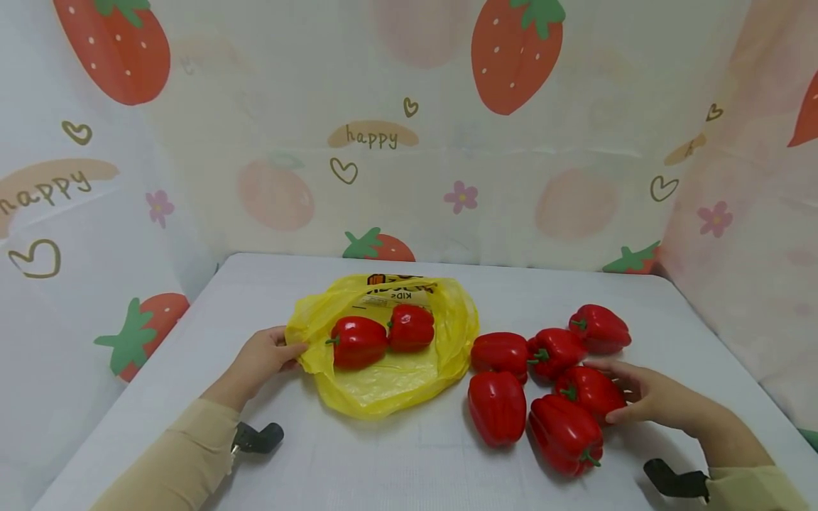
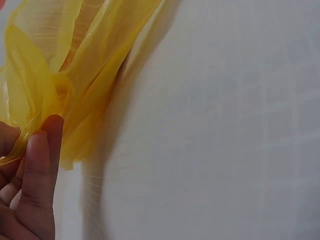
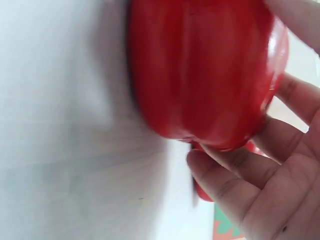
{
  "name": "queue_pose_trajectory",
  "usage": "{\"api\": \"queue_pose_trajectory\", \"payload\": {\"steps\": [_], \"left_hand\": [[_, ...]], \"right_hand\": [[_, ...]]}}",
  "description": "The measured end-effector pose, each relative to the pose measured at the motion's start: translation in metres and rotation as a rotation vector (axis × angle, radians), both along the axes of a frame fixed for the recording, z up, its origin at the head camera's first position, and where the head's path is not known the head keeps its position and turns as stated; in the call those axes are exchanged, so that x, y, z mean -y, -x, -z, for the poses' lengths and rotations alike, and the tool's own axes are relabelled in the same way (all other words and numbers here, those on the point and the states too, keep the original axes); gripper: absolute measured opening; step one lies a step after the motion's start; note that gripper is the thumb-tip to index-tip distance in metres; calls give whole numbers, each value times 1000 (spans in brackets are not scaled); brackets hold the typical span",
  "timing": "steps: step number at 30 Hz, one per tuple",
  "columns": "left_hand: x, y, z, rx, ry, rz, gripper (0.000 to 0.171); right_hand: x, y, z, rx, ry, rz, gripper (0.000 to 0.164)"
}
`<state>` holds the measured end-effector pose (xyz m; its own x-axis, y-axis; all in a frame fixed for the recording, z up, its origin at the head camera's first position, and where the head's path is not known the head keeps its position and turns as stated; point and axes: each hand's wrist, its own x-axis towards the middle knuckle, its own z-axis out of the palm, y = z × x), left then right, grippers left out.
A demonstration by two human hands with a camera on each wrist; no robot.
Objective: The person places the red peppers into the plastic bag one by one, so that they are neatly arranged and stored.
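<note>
A yellow plastic bag (image 1: 377, 394) lies with its mouth spread, two red bell peppers (image 1: 360, 343) inside. My left hand (image 1: 265, 360) pinches the left edge of the bag's rim between thumb and fingers; the left wrist view shows the gathered yellow film (image 2: 35, 95) at the fingertips. To the right of the bag, my right hand (image 1: 661, 397) curves round the right end of a red bell pepper (image 1: 589, 392), fingers at its back and thumb at its front. That pepper (image 3: 200, 75) fills much of the right wrist view, its stem end hidden there.
Several other red bell peppers sit close round the held one: one at the back (image 1: 599, 328), one in front (image 1: 565, 434), others toward the bag (image 1: 497, 409). All rest on a white table (image 1: 358, 468), with a strawberry-print cloth (image 1: 409, 199) standing behind it.
</note>
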<state>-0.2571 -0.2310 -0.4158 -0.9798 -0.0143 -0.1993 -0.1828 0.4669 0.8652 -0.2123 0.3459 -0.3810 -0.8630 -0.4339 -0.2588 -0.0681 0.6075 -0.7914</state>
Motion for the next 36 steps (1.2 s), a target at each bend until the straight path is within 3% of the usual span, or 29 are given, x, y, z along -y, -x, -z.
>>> {"api": "queue_pose_trajectory", "payload": {"steps": [10, 25, 36], "left_hand": [[1, 1, 4, -7, 11, 0, 40], [-1, 2, 5, -9, 11, 7, 37], [-1, 3, 5, -8, 12, 4, 39]], "right_hand": [[0, -1, 7, 16, -21, 39, 84], [-3, -1, 14, -47, -37, 58, 84], [-11, -3, 2, -117, -46, 48, 78]]}}
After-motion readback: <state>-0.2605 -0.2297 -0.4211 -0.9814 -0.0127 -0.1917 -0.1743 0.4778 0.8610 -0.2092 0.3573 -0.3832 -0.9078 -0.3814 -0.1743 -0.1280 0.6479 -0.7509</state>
